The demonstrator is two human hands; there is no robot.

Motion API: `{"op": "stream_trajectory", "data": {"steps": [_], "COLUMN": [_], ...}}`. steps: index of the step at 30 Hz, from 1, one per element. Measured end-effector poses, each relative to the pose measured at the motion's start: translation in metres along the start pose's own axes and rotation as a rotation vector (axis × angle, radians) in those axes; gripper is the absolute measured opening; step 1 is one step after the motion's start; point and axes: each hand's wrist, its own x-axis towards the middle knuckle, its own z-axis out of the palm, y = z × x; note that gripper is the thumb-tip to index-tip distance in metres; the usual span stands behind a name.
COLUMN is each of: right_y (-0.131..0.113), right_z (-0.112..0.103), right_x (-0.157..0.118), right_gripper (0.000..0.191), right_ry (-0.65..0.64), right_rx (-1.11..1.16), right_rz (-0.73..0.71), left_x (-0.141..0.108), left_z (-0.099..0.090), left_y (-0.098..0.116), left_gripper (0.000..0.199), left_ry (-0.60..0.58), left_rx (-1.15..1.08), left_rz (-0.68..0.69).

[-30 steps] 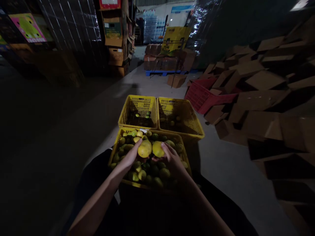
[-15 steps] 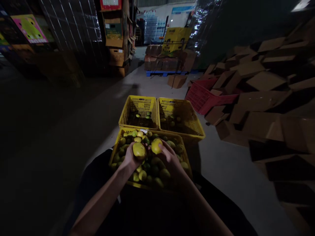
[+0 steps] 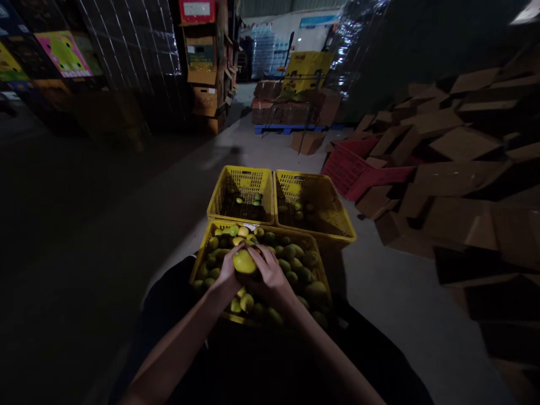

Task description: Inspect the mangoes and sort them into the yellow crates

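A yellow-green lemon [image 3: 244, 262] is held between my two hands, above a yellow crate [image 3: 323, 269] filled with green and yellow fruit. My left hand [image 3: 228, 273] wraps round its left side. Against its right side and top press the fingers of my right hand [image 3: 270, 270]. Whether a second fruit is hidden behind my fingers cannot be seen. Beyond the full crate stand two more yellow crates, the left one [image 3: 217, 193] and the right one [image 3: 343, 216], each with several fruits at the bottom.
A red crate [image 3: 348, 171] leans beside a large heap of cardboard boxes [image 3: 455, 183] on the right. Farther back, a blue pallet [image 3: 287, 129] carries cartons. Stacked boxes [image 3: 205, 101] stand at the back left.
My right hand has moved left to meet my left hand, and its fingers now touch the lemon there. The yellow fruit it held is no longer visible. The view has shifted slightly.
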Motion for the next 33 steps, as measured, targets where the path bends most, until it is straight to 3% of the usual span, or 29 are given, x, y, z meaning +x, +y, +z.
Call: {"op": "stream_trajectory", "data": {"steps": [3,7,9,13,18,22,26,28,30,33], "right_y": [-0.003,0.000,0.002,0.005,0.006,0.005,-0.001,-0.005,-0.008,-0.009], "right_z": [-0.005,-0.022,-0.033,-0.044,-0.031,-0.030,-0.040,-0.043,-0.043,-0.039], "right_x": [0.001,0.005,0.008,0.009,0.005,0.007,0.011,0.012,0.012,0.012], "right_gripper": [0.058,0.059,0.056,0.054,0.060,0.061,0.061,0.058,0.050,0.040], "right_ry": [0.062,0.287,0.378,0.438,0.375,0.392,0.328,0.266,0.195,0.085], "right_rx": [-0.016,0.005,0.047,0.169,0.449,0.529,0.628,0.748,0.866,0.969], "right_rz": [-0.019,0.087,0.153,0.234,0.279,0.309,0.403,0.498,0.633,0.846], "left_x": [0.000,-0.001,-0.004,-0.009,-0.007,-0.009,-0.013,-0.013,-0.009,-0.002], "left_z": [0.002,0.001,0.000,-0.005,-0.009,-0.008,-0.006,-0.005,-0.005,-0.006], "left_y": [0.003,0.012,0.017,0.017,0.008,0.013,0.023,0.026,0.025,0.020], "left_gripper": [0.027,0.037,0.040,0.048,0.050,0.048,0.044,0.038,0.041,0.047], "left_ry": [0.033,-0.012,-0.078,-0.201,-0.238,-0.277,-0.201,-0.192,-0.193,-0.101], "left_rx": [0.014,0.204,0.334,0.497,0.680,0.736,0.725,0.659,0.591,0.542], "left_rz": [0.034,0.548,0.740,0.847,0.935,0.946,0.917,0.743,0.460,0.129]}}
